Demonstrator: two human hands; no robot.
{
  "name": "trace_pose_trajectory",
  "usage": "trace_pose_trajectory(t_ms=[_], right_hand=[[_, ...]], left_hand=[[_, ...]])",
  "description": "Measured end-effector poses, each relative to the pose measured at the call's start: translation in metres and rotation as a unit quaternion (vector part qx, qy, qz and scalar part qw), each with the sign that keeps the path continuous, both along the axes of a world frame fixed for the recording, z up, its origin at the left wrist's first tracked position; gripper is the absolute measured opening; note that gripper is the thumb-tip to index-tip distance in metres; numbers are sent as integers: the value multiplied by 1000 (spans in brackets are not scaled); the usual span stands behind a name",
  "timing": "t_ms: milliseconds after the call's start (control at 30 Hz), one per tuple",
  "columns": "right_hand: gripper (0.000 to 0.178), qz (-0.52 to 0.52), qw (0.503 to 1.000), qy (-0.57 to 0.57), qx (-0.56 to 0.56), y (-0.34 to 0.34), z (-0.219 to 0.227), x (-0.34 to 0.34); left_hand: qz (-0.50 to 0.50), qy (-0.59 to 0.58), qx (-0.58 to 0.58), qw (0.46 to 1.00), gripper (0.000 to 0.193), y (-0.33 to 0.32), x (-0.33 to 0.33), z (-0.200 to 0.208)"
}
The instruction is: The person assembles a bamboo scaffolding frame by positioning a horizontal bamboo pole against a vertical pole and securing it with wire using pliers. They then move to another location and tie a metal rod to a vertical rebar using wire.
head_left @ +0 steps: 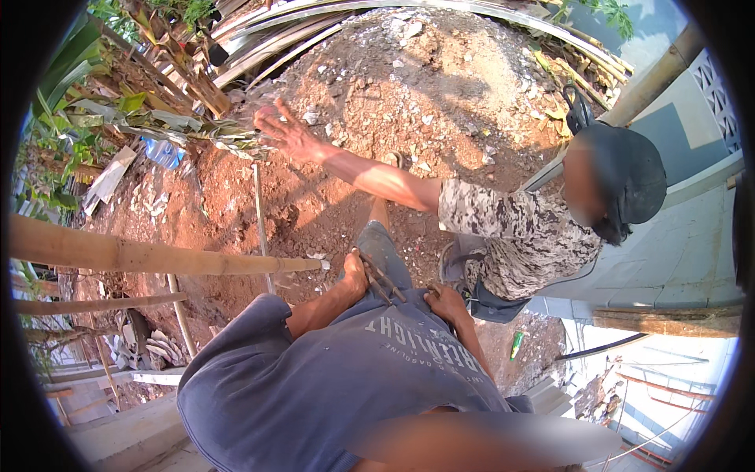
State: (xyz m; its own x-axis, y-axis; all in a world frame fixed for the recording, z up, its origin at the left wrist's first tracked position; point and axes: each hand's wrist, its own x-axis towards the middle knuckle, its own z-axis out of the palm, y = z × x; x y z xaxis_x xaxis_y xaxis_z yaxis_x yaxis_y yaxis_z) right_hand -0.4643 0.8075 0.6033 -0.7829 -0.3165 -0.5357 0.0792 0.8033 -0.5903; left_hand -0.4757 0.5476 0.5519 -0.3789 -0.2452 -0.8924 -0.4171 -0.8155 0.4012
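My left hand (355,273) is in front of my waist, its fingers closed round what looks like a pair of pincers (382,278). The two dark handles point back toward my blue shirt (338,346). My right hand (446,302) rests at the shirt's lower hem with the fingers curled in; what they hold, if anything, is hidden. A co-worker in a patterned shirt (511,244) and dark cap (635,169) stands at the right. That person's arm reaches left across the view, the open hand (287,134) spread above the dirt.
A thick bamboo pole (157,256) juts in from the left, its end near my left arm. Thinner poles (102,304) cross below it. Reddish rubble ground (370,86) lies ahead, with a plastic bottle (163,153) and stacked planks (291,23). A pale wall (668,252) stands right.
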Motion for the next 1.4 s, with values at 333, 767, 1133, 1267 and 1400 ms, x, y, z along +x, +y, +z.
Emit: trace_pose_trajectory(t_ms=[333, 767, 1133, 1267, 1400], right_hand=[[41, 1, 998, 7, -61, 8, 6, 3], [31, 57, 996, 4, -71, 16, -13, -15], [36, 13, 996, -14, -84, 10, -6, -10], [41, 24, 999, -30, 13, 10, -10, -20], [43, 4, 1000, -23, 1, 7, 1, -30]], left_hand=[[19, -10, -47, 999, 40, 11, 3, 2], [71, 31, -4, 997, 48, 19, -2, 53], [43, -13, -18, 999, 44, 6, 1, -44], [-8, -13, 53, 998, 47, 2, 4, -48], [32, -43, 42, 998, 48, 11, -6, -5]])
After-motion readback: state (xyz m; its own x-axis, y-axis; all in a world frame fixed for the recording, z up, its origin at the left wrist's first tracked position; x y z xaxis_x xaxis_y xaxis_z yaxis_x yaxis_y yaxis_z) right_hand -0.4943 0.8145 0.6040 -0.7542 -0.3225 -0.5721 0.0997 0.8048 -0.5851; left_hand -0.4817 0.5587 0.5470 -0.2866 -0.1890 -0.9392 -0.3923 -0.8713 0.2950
